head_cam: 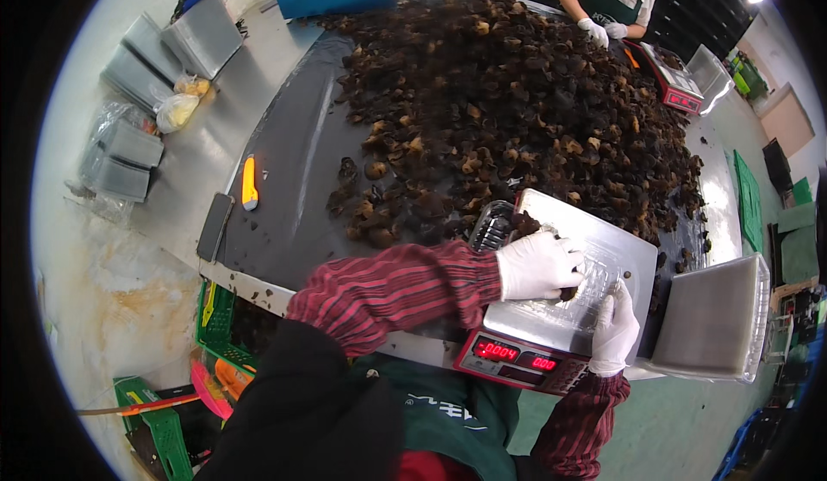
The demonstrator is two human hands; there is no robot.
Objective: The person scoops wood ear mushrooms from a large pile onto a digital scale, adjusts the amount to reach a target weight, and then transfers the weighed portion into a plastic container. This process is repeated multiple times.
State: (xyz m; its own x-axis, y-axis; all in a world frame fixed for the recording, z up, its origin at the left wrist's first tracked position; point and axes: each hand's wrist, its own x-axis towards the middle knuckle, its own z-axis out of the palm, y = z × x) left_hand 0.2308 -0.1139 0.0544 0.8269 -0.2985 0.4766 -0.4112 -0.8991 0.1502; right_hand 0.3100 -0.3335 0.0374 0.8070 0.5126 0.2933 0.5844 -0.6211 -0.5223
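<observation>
My left hand (pixel 541 265), in a white glove, is closed around dark mushroom pieces (pixel 568 294) that look like wood ear fungus. More dark pieces show beside its back edge. It is over a clear plastic tray (pixel 591 268) lying on the steel platform of a red digital scale (pixel 630 248). At the tray's right side, my gloved right hand (pixel 614 329) has its fingers on the rim, seemingly pinching it. The scale's red display is lit. Left of the platform lies another clear ribbed tray (pixel 492 226). A large heap of dark mushrooms (pixel 510 106) spreads beyond.
An orange utility knife (pixel 249 184) and a dark flat object (pixel 215 228) lie on the table's left. Stacked clear trays (pixel 707 319) stand right of the scale. Across the heap, a co-worker (pixel 607 3) in white gloves stands near a second red scale (pixel 672 80).
</observation>
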